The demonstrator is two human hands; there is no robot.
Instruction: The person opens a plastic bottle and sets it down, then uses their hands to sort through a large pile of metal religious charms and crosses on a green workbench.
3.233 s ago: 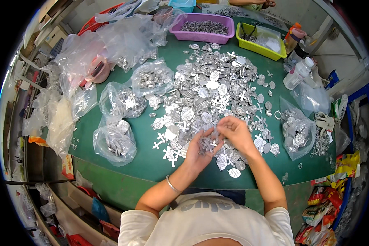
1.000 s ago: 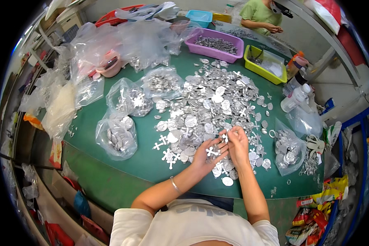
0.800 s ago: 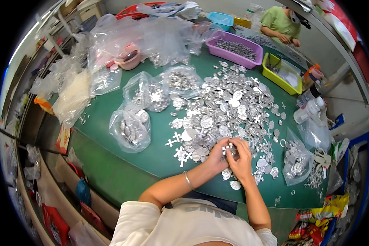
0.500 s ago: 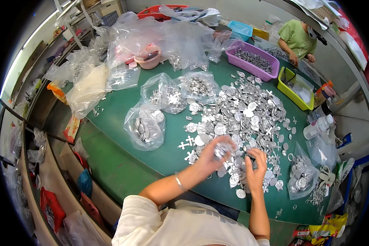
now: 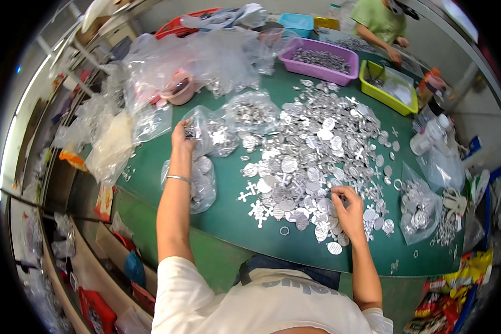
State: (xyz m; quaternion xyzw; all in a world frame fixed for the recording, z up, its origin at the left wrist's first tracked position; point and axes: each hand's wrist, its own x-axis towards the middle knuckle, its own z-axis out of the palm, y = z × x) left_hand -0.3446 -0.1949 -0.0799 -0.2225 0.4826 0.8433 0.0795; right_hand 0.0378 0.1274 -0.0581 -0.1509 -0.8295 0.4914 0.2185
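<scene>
My left hand [image 5: 183,135] is at the left edge of an open clear plastic bag [image 5: 204,132], its fingers closed around small silver medals. My right hand [image 5: 348,207] is over the front of a wide heap of silver oval medals [image 5: 317,145]. Its thumb and forefinger curl together at the medals; whatever they pinch is too small to tell. Silver crosses [image 5: 250,192] lie at the heap's left edge. More clear bags stand left of the heap: one of small medals [image 5: 253,112], and one of larger medals [image 5: 202,186] below my left wrist.
A purple basin [image 5: 317,60] of small metal parts and a yellow-green basin [image 5: 388,86] stand at the back right. A white bottle [image 5: 430,134] and a bag of medals [image 5: 419,209] are at the right. A co-worker in a green top [image 5: 379,22] sits beyond.
My left hand has moved left from the heap to the bag, carrying silver medals. My right hand stays at the heap, its thumb and fingers closer together. The view has shifted slightly.
</scene>
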